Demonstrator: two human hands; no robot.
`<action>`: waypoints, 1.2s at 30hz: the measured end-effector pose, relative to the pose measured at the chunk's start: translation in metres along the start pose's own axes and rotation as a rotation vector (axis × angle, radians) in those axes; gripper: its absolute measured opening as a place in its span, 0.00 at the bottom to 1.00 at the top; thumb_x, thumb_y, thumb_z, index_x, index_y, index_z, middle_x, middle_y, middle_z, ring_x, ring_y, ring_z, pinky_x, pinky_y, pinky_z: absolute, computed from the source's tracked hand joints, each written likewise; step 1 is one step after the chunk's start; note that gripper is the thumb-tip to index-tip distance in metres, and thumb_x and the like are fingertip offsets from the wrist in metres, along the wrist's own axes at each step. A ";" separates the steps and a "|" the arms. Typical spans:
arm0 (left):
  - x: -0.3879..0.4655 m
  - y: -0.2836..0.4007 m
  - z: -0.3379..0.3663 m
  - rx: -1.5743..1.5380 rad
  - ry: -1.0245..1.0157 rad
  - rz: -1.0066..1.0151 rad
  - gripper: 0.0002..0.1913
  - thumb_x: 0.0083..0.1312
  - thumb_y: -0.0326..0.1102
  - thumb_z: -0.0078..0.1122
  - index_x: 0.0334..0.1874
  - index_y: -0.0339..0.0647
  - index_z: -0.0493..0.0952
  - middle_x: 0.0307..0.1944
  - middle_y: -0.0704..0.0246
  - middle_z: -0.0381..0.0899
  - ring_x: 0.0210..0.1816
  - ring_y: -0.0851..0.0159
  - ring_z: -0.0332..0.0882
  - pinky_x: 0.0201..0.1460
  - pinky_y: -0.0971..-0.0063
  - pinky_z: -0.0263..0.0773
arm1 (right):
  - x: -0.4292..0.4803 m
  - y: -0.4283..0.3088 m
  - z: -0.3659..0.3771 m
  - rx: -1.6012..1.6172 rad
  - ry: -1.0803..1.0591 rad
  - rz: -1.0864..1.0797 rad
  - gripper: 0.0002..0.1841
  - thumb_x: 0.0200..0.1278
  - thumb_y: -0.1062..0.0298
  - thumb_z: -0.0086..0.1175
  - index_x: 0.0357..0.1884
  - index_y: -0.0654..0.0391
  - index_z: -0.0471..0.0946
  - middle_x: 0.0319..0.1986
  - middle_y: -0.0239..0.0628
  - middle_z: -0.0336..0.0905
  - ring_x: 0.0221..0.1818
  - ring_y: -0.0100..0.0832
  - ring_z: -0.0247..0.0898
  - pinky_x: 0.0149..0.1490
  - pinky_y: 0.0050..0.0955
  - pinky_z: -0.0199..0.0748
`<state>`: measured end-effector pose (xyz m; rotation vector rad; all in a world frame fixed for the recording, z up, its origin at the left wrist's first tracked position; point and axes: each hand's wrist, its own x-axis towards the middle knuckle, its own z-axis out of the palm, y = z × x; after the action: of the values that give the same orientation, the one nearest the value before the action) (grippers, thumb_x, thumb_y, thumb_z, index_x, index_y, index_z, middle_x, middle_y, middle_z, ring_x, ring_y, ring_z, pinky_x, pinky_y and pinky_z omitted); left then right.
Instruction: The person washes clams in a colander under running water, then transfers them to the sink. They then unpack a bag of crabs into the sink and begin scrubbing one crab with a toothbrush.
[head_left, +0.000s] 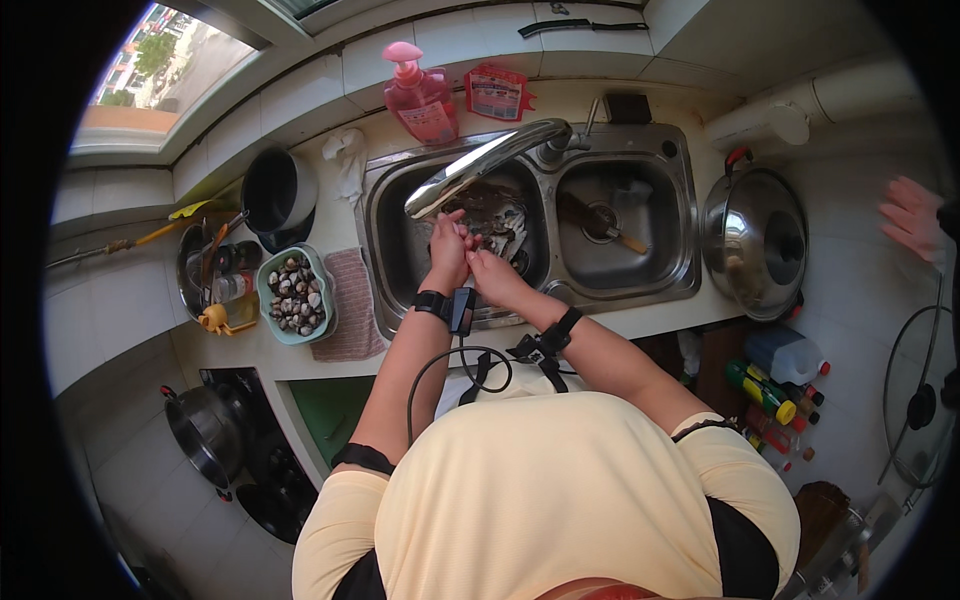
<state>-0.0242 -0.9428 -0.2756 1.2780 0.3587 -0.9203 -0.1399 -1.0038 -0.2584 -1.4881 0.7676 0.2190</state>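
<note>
Over the left basin of the stainless steel double sink (382, 225), my left hand (450, 251) is held under the faucet spout (487, 169), its fingers partly curled. My right hand (491, 274) touches it from the right. Whether anything small lies between the fingers cannot be told. Beneath and beyond my hands, a dark, wet mass with pale pieces (499, 214) lies in the basin; its kind is unclear. A brush with a wooden handle (632, 244) rests in the right basin, across the drain. Left of the sink, a light green plastic basket (327, 319) holds several clams (296, 292).
A pink pump bottle (424, 105) and a red refill pouch (496, 92) stand behind the sink. A brown cloth (349, 300) lies beside the basket, near a dark pot (279, 191). A large steel wok lid (750, 240) stands right of the sink. A knife (581, 28) lies on the back ledge.
</note>
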 end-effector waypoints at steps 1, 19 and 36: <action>0.001 -0.004 -0.002 -0.060 -0.010 0.031 0.24 0.88 0.51 0.37 0.70 0.39 0.69 0.30 0.73 0.67 0.27 0.73 0.67 0.47 0.68 0.82 | 0.000 -0.001 -0.001 0.058 -0.048 0.063 0.26 0.85 0.48 0.39 0.49 0.63 0.78 0.39 0.54 0.82 0.42 0.54 0.78 0.49 0.49 0.74; 0.065 0.019 -0.041 -0.226 0.103 -0.208 0.26 0.87 0.53 0.36 0.57 0.34 0.77 0.49 0.58 0.82 0.43 0.63 0.80 0.47 0.67 0.77 | 0.015 -0.036 0.019 -0.642 0.253 -0.347 0.12 0.76 0.61 0.52 0.48 0.61 0.73 0.35 0.54 0.86 0.38 0.60 0.84 0.42 0.56 0.82; -0.010 0.022 -0.134 0.403 -0.078 -0.198 0.18 0.81 0.37 0.53 0.67 0.39 0.79 0.56 0.69 0.86 0.54 0.69 0.84 0.59 0.76 0.77 | 0.057 -0.090 -0.239 0.418 0.686 -0.113 0.22 0.73 0.49 0.65 0.49 0.62 0.83 0.19 0.22 0.68 0.17 0.17 0.61 0.23 0.21 0.56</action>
<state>0.0195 -0.8151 -0.2937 1.5873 0.2472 -1.2519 -0.1227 -1.2569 -0.1948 -1.1903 1.1821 -0.5395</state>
